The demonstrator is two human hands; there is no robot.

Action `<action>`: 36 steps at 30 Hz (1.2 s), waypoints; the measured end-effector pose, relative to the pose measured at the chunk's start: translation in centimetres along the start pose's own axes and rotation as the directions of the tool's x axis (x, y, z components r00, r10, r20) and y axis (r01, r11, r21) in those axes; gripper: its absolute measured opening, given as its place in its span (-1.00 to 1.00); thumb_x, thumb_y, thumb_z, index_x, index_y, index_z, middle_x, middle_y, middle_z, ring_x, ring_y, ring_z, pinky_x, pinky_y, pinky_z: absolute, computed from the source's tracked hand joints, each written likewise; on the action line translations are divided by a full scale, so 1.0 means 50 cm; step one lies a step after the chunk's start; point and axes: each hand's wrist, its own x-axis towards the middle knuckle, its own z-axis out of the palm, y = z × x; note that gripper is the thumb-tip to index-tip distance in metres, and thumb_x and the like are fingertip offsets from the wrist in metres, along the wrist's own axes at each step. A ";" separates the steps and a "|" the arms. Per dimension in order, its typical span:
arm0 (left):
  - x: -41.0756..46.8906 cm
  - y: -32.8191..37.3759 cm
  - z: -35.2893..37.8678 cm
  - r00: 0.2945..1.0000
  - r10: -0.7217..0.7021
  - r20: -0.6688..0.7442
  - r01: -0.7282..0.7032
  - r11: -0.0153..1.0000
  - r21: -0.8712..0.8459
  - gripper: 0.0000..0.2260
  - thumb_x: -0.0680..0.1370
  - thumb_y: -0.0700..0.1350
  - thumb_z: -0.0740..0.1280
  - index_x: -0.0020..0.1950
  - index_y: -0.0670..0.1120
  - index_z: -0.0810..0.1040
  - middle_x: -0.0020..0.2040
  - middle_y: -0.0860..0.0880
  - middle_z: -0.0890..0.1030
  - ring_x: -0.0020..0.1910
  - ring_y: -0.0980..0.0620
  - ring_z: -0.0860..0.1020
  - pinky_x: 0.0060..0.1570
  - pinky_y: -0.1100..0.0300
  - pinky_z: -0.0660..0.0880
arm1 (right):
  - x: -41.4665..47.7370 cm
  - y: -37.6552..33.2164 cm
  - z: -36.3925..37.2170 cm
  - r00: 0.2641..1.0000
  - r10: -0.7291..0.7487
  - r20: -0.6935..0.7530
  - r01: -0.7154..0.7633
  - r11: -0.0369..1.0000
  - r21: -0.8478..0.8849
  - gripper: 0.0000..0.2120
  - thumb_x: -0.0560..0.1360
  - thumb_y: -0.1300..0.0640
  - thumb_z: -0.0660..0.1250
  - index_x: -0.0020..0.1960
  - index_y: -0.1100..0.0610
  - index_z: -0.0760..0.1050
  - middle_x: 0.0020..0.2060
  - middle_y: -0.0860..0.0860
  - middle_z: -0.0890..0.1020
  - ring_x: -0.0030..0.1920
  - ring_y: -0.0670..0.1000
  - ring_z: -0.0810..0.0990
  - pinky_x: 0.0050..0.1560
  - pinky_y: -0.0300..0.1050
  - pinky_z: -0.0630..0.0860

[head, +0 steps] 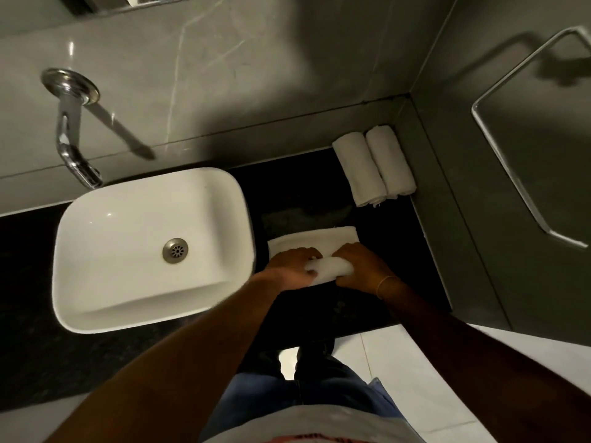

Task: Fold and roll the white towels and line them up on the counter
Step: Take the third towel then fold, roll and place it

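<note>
Closest to us we see blue jeans and the pale floor. Our two bare arms reach out over the dark desk. Our left hand and right hand sit on a white towel that lies flat on the desk, right of the sink. The near end of the towel is rolled up into a fat tube. Both hands curl around that roll, so each grip is closed on the towel, left hand on the left end, right hand on the right end. A thin band goes around the right wrist. Farther back, two rolled towels lie side by side, touching, in the far right corner by the wall. Farthest away, a shiny tap sticks out of the wall above the sink.
</note>
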 end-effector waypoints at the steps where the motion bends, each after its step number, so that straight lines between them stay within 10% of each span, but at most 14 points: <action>1: -0.013 0.010 0.017 0.989 0.088 -0.115 -0.078 0.993 0.088 -0.55 0.59 0.08 0.30 0.49 0.10 0.40 0.40 -0.05 0.48 0.30 -0.13 0.50 0.31 -0.01 0.43 | 0.008 -0.002 -0.006 1.000 0.017 0.010 -0.018 1.000 0.024 -0.43 0.26 -0.07 0.61 0.22 -0.03 0.55 0.20 0.01 0.57 0.21 0.06 0.56 0.20 -0.06 0.52; 6: -0.063 0.000 0.058 0.957 0.207 -0.202 -0.104 0.898 0.427 -0.36 0.50 0.18 0.39 0.52 0.07 0.27 0.31 -0.07 0.49 0.23 -0.14 0.50 0.41 -0.06 0.32 | 0.043 -0.021 -0.038 0.984 0.102 0.145 -0.093 0.993 -0.069 -0.41 0.22 -0.25 0.56 0.20 -0.10 0.57 0.22 -0.03 0.56 0.20 0.08 0.58 0.17 -0.01 0.58; 14: -0.007 0.005 -0.050 0.995 -0.081 0.061 0.072 0.988 0.139 -0.39 0.63 0.17 0.27 0.63 0.05 0.19 0.60 -0.08 0.28 0.56 -0.16 0.23 0.55 -0.02 0.15 | 0.016 -0.016 -0.022 0.957 -0.220 -0.187 0.183 0.964 -0.193 -0.35 0.37 -0.18 0.49 0.38 0.01 0.46 0.32 0.03 0.48 0.32 0.11 0.44 0.32 0.05 0.44; 19: 0.040 -0.025 -0.003 0.723 -0.452 0.523 0.364 0.892 0.268 -0.41 0.68 0.11 0.21 0.65 -0.05 0.14 0.59 -0.12 0.29 0.61 -0.11 0.17 0.58 0.02 0.03 | 0.025 -0.014 -0.025 0.974 -0.220 -0.054 0.203 0.953 -0.225 -0.36 0.39 -0.04 0.56 0.41 0.05 0.48 0.37 0.12 0.48 0.37 0.19 0.44 0.39 0.09 0.40; 21: 0.026 -0.013 -0.005 0.984 -0.100 0.149 0.068 0.976 0.207 -0.32 0.60 0.18 0.29 0.65 0.03 0.11 0.59 -0.12 0.26 0.58 -0.15 0.20 0.56 -0.07 0.08 | 0.043 -0.030 -0.042 0.992 -0.124 0.009 0.124 0.981 -0.151 -0.39 0.41 -0.02 0.56 0.41 0.03 0.49 0.40 0.09 0.47 0.40 0.15 0.43 0.39 -0.02 0.36; 24: -0.031 -0.027 -0.003 0.958 0.209 -0.197 -0.134 0.933 0.335 -0.24 0.49 0.18 0.43 0.61 0.05 0.19 0.52 -0.08 0.35 0.48 -0.17 0.33 0.49 -0.11 0.21 | 0.062 -0.050 -0.066 0.997 -0.007 0.079 0.010 0.999 -0.042 -0.39 0.33 -0.06 0.62 0.34 -0.03 0.55 0.32 0.01 0.55 0.29 0.08 0.52 0.29 -0.10 0.45; 28: -0.030 -0.012 0.038 0.975 0.136 -0.174 -0.074 0.943 0.324 -0.36 0.57 0.01 0.37 0.61 0.00 0.22 0.52 -0.09 0.35 0.47 -0.16 0.33 0.52 -0.06 0.16 | 0.063 -0.068 -0.072 0.984 0.049 0.169 -0.044 0.998 -0.034 -0.47 0.27 -0.10 0.64 0.20 -0.04 0.63 0.10 -0.05 0.64 0.08 0.01 0.61 0.11 -0.03 0.60; 32: -0.019 -0.011 -0.018 0.988 0.097 -0.117 -0.075 0.980 0.183 -0.40 0.62 0.04 0.33 0.61 -0.01 0.21 0.55 -0.13 0.35 0.50 -0.19 0.33 0.52 -0.03 0.17 | 0.046 -0.059 -0.029 0.996 0.047 0.074 -0.044 0.998 -0.045 -0.27 0.34 -0.33 0.44 0.43 -0.08 0.44 0.35 0.00 0.51 0.29 0.08 0.53 0.27 0.00 0.50; 36: -0.013 -0.011 -0.051 0.994 0.105 0.016 -0.106 0.953 0.285 -0.36 0.65 0.12 0.26 0.65 0.01 0.07 0.62 -0.11 0.21 0.58 -0.17 0.21 0.56 -0.02 0.11 | 0.003 -0.036 0.039 0.963 -0.256 -0.089 0.204 0.900 -0.386 -0.09 0.40 -0.26 0.43 0.61 0.00 0.12 0.48 0.11 0.34 0.29 0.15 0.40 0.31 0.09 0.41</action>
